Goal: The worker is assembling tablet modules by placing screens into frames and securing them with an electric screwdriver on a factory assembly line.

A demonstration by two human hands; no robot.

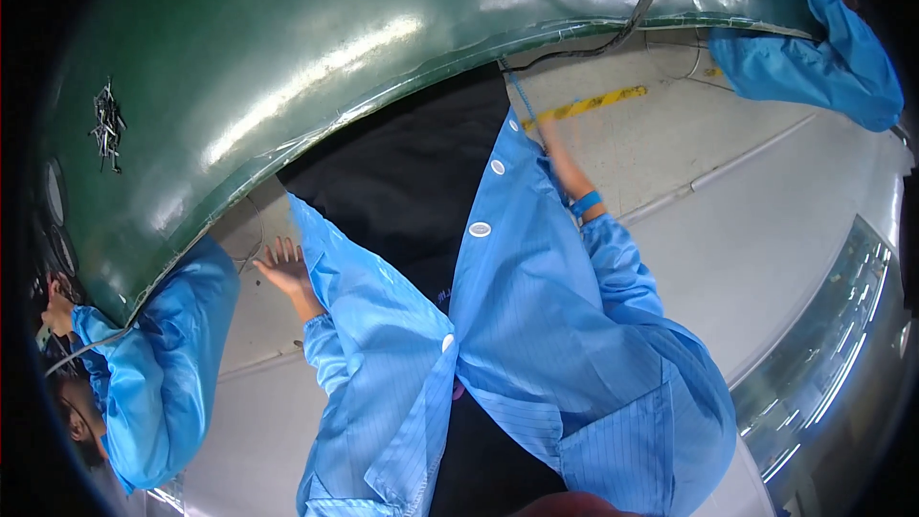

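My left hand (pixel 284 268) is held beside the open front of my blue coat (pixel 383 325), fingers spread and nothing in them. My right hand (pixel 549 130) is smeared by motion at the coat's other edge, so its fingers cannot be made out. A blue wrist strap (pixel 586 203) circles my right wrist. Just beyond that hand, a thin blue cord (pixel 518 91) hangs from the edge of the green table (pixel 287 29); whether the hand touches it is unclear. Both hands are on the near side of the table edge, away from its top.
On the table's far left lies a pile of small dark metal pieces (pixel 107 126). A black cable (pixel 613 38) runs over the edge. Co-workers in blue sleeves sit at the left (pixel 158 364) and right (pixel 814 62). Yellow tape (pixel 598 105) marks the floor.
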